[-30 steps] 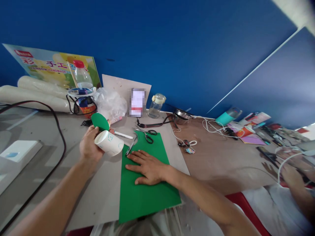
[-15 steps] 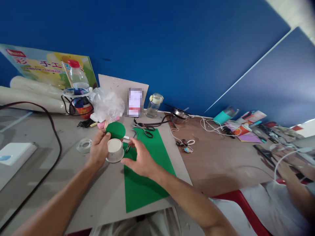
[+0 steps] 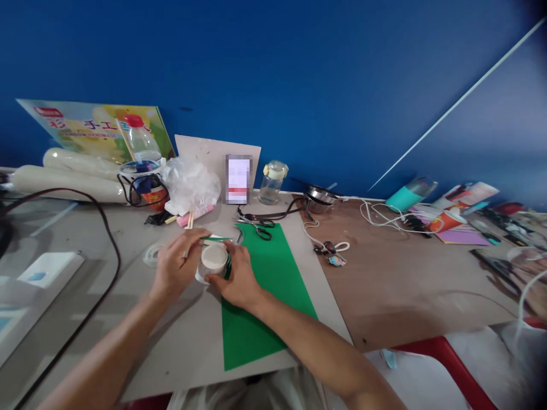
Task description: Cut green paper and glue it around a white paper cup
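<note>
A white paper cup (image 3: 214, 259) stands upside down on the table, its pale base facing up. My right hand (image 3: 239, 276) is curved round the cup's right side, thumb at the front. At the cup's left and back, my left hand (image 3: 179, 259) has its fingers closed on the green paper circle (image 3: 217, 239), which now shows nearly edge-on behind the cup. Under my right hand lies a large green sheet (image 3: 273, 296). Black-handled scissors (image 3: 261, 229) rest at the sheet's far end.
Behind are a crumpled plastic bag (image 3: 192, 185), a phone (image 3: 238, 179), a lidded glass jar (image 3: 272, 182) and a metal bowl (image 3: 320, 198). A tape roll (image 3: 152, 255) lies left of my left hand. At the far right, part of another person shows beside cables.
My right hand has closed in on the cup. The green circle has tilted from facing me to nearly edge-on in my left hand. The view has shifted slightly.
</note>
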The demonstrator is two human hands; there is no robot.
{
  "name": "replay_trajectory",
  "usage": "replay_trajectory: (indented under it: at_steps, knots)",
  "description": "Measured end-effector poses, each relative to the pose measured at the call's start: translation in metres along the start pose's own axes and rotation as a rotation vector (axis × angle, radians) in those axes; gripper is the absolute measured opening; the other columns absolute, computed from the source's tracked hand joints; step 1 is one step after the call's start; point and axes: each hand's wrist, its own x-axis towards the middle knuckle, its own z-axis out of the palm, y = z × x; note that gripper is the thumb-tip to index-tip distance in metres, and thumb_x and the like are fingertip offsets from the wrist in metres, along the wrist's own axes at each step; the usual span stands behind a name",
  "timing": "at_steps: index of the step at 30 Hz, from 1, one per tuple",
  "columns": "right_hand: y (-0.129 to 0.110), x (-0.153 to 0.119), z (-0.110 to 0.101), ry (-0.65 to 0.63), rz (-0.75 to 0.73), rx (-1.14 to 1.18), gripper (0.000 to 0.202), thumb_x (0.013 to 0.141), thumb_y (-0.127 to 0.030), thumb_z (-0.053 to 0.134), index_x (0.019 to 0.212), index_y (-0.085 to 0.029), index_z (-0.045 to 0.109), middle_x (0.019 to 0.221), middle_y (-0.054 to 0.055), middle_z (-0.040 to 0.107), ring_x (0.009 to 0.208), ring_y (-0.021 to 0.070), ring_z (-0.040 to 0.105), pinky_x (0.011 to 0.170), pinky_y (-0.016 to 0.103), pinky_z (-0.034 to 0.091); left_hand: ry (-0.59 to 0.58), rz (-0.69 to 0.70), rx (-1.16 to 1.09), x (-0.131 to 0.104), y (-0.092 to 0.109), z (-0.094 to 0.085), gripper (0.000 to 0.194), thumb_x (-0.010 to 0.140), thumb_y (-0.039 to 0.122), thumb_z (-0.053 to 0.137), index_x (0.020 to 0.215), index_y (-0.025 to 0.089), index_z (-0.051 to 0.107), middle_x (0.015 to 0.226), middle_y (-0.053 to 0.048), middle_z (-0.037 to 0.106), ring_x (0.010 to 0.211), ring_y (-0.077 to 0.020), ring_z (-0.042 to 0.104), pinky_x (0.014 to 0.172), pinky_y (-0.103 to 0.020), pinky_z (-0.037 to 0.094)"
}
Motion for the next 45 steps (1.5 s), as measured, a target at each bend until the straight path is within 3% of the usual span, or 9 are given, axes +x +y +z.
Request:
replay_trajectory:
  at_steps: [3,5,10,15,18,24,32,38,45]
  knots:
    - [0.003,0.001,-0.002,0.034,-0.050,0.014,0.063,0.064,-0.031,0.075,0.121,-0.018,0.051,0.116,0.011,0.058,0.112,0.0296,0.049,0.099,0.046,0.036,-0.202,0.331,0.336,-0.001,0.003,-0.009,0.020,0.071,0.020,0.067,0.088,0.027,0.075,0.099,-0.006,0.073,0.101,-0.0267,0.061,0.101,-0.041,0.040]
    - [0.006,0.000,-0.002,0.049,-0.022,0.040,0.071,0.062,-0.032,0.077,0.126,-0.019,0.047,0.119,0.012,0.057,0.115,0.0300,0.048,0.100,0.047,0.036,-0.317,0.441,0.471,-0.003,0.002,-0.018,0.019,0.072,0.020,0.066,0.086,0.028,0.074,0.099,-0.006,0.074,0.099,-0.0272,0.063,0.103,-0.045,0.039]
    - [0.011,-0.004,0.002,-0.007,0.075,0.081,0.110,0.057,-0.035,0.081,0.146,-0.014,0.019,0.129,0.018,0.049,0.122,0.0344,0.043,0.102,0.050,0.034,-0.471,0.527,0.656,-0.012,0.002,-0.040,0.027,0.072,0.015,0.063,0.092,0.030,0.073,0.108,-0.007,0.072,0.106,-0.0283,0.063,0.106,-0.049,0.035]
    - [0.011,-0.002,0.004,-0.036,-0.008,0.084,0.109,0.061,-0.031,0.077,0.147,-0.011,0.013,0.123,0.017,0.054,0.116,0.0320,0.048,0.101,0.049,0.034,-0.506,0.601,0.656,-0.011,0.009,-0.039,0.020,0.068,0.021,0.070,0.087,0.026,0.068,0.114,-0.010,0.068,0.112,-0.0307,0.058,0.109,-0.051,0.028]
    - [0.012,-0.002,0.004,-0.054,-0.037,0.078,0.107,0.062,-0.028,0.075,0.147,-0.013,0.012,0.122,0.016,0.055,0.114,0.0304,0.050,0.101,0.048,0.035,-0.504,0.533,0.623,-0.008,0.009,-0.030,0.018,0.065,0.026,0.075,0.074,0.023,0.060,0.116,-0.012,0.066,0.114,-0.0313,0.056,0.108,-0.048,0.029]
    - [0.015,-0.004,0.004,-0.053,-0.039,0.082,0.105,0.064,-0.027,0.073,0.147,-0.013,0.011,0.122,0.016,0.055,0.114,0.0308,0.050,0.100,0.048,0.035,-0.475,0.339,0.544,-0.011,-0.002,-0.021,0.020,0.072,0.027,0.070,0.085,0.023,0.055,0.118,-0.012,0.063,0.110,-0.0287,0.057,0.092,-0.038,0.043]
    - [0.015,-0.004,0.005,-0.039,-0.072,0.076,0.098,0.066,-0.032,0.071,0.145,-0.009,0.017,0.123,0.019,0.054,0.115,0.0326,0.050,0.100,0.050,0.036,-0.491,0.289,0.380,-0.014,-0.011,-0.023,0.033,0.074,0.041,0.069,0.097,0.022,0.057,0.125,-0.014,0.058,0.117,-0.0311,0.053,0.099,-0.043,0.040]
    - [0.018,-0.006,0.005,-0.024,-0.126,0.047,0.095,0.066,-0.026,0.068,0.144,-0.008,0.019,0.124,0.019,0.054,0.114,0.0325,0.050,0.100,0.050,0.037,-0.473,0.233,0.468,-0.018,-0.015,-0.023,0.041,0.074,0.045,0.068,0.103,0.020,0.054,0.119,-0.015,0.061,0.110,-0.0304,0.057,0.092,-0.042,0.046]
    - [0.016,-0.005,0.003,-0.002,-0.137,0.042,0.089,0.067,-0.032,0.069,0.141,-0.006,0.025,0.119,0.020,0.056,0.111,0.0322,0.051,0.097,0.049,0.040,-0.407,0.360,0.395,-0.019,-0.019,-0.023,0.045,0.068,0.050,0.073,0.100,0.021,0.060,0.121,-0.015,0.061,0.117,-0.0328,0.053,0.100,-0.046,0.039]
